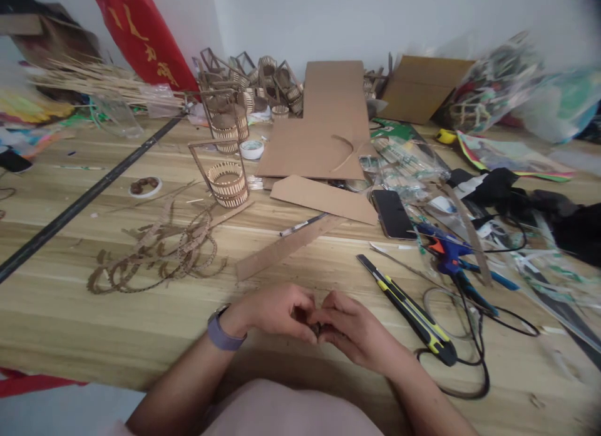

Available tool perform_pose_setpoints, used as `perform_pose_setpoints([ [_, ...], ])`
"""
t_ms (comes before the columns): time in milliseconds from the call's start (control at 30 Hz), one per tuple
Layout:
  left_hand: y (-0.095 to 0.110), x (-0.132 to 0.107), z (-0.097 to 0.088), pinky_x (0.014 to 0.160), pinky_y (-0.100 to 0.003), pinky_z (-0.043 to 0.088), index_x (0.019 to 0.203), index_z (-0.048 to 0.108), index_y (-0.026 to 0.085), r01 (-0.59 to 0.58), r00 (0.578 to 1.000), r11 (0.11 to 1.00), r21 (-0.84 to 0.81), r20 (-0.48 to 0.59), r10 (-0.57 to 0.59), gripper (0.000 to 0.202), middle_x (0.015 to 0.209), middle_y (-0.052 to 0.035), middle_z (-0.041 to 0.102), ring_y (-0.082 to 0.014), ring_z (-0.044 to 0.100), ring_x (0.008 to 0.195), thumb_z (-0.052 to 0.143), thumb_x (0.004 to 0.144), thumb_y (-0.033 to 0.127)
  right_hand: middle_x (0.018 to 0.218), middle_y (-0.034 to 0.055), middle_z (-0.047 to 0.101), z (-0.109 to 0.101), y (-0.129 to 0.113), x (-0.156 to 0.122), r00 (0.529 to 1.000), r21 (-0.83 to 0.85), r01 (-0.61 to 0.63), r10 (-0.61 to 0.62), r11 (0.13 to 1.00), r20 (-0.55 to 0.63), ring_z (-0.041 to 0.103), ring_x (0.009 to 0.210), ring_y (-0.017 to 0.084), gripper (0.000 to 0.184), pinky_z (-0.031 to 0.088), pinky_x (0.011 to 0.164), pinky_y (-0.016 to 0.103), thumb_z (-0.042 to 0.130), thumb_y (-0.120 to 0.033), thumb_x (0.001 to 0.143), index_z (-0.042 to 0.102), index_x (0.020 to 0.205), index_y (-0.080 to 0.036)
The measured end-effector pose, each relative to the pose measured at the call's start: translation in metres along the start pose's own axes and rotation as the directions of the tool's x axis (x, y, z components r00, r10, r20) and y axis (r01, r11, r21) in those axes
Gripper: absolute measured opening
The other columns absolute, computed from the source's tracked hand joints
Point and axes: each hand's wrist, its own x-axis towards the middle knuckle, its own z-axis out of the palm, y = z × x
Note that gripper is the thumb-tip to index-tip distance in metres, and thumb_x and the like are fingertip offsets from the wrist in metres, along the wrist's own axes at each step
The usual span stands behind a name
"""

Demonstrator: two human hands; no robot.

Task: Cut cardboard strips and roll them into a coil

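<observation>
My left hand (284, 312) and my right hand (350, 329) meet close to my body, at the table's near edge. Fingers of both are closed in a pinch round something small and dark, mostly hidden by the fingertips, so its kind does not show. Just beyond them lies a cardboard strip (282, 251) with a pen (300, 225) beside it. To the right of my right hand rests a yellow and black utility knife (408, 311) with its blade out. Coiled scalloped cardboard strips (164, 254) lie to the left.
A small handled basket (228, 184) stands mid-table, with several more behind. Cardboard sheets (323, 129) lie at the centre back. On the right are a phone (393, 214), a blue glue gun (448, 251) with its black cable, and plastic bags (408, 157). A dark bar (94, 188) crosses the left side.
</observation>
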Motion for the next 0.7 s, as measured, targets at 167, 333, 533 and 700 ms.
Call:
perform_pose_setpoints([
  [167,0.0,0.006,0.01,0.071,-0.027,0.041,0.081,0.069,0.017,0.061,0.98,0.882,-0.468,-0.139,-0.141,0.036,0.077,0.001,0.061,-0.0148,0.053,0.075,0.083,0.066,0.047,0.081,0.0027,0.059,0.0,0.004,0.0,0.951,-0.147,0.005,-0.05,0.989,-0.306,0.059,0.074,0.015,0.012,0.051,0.06,0.024,0.06,-0.021,0.094,0.065,0.105,-0.023],
  [333,0.003,0.011,0.025,0.076,-0.028,0.042,0.084,0.068,0.016,0.018,0.965,0.815,-0.58,-0.202,-0.166,0.049,0.081,-0.0012,0.064,-0.0157,0.055,0.078,0.078,0.067,0.061,0.08,0.0026,0.061,0.0,0.003,0.001,0.901,-0.223,-0.003,-0.095,0.975,-0.424,0.061,0.07,0.016,0.017,0.053,0.056,0.025,0.062,-0.018,0.092,0.063,0.107,-0.024],
  [533,0.004,0.01,0.024,0.071,-0.026,0.041,0.082,0.067,0.015,0.003,0.935,0.846,-0.533,-0.299,-0.191,0.043,0.076,-0.0002,0.061,-0.0137,0.052,0.073,0.074,0.073,0.056,0.083,0.0033,0.07,-0.004,0.003,0.002,0.887,-0.242,0.039,-0.145,0.969,-0.438,0.068,0.074,0.016,0.016,0.057,0.064,0.027,0.063,-0.015,0.092,0.063,0.105,-0.023],
  [700,-0.002,0.009,0.017,0.067,-0.025,0.038,0.08,0.064,0.015,0.03,0.921,0.888,-0.458,-0.333,-0.203,0.034,0.07,0.0022,0.056,-0.0121,0.048,0.068,0.07,0.077,0.048,0.082,0.0029,0.072,-0.009,0.001,0.002,0.891,-0.227,0.063,-0.157,0.972,-0.427,0.07,0.073,0.015,0.018,0.057,0.065,0.027,0.061,-0.008,0.09,0.064,0.097,-0.023],
])
